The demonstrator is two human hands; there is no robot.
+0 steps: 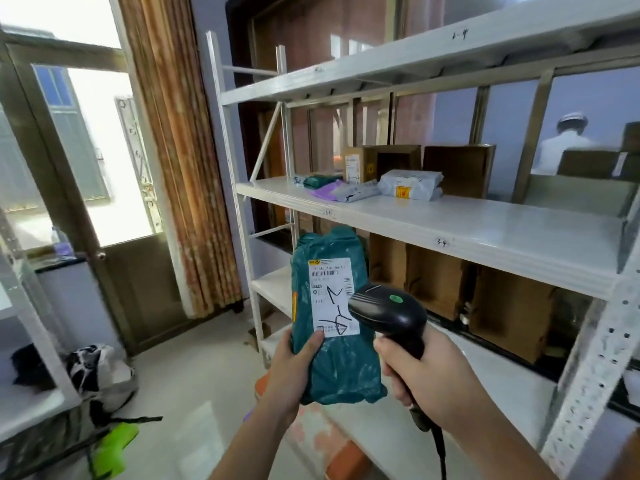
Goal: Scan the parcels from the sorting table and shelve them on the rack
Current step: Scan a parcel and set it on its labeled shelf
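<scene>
Your left hand (289, 370) holds a green parcel (334, 320) upright before the rack (450, 223); your right hand (429, 372) aims a scanner (391, 315) at its label (333, 296).

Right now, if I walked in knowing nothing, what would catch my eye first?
Most likely the teal parcel held up at centre by the left hand, its white label scrawled with black marker. Just right of it, the right hand grips a black scanner with a green dot on top, its nose at the label. Behind stands a white rack, with bagged parcels and brown boxes on its middle shelf.
</scene>
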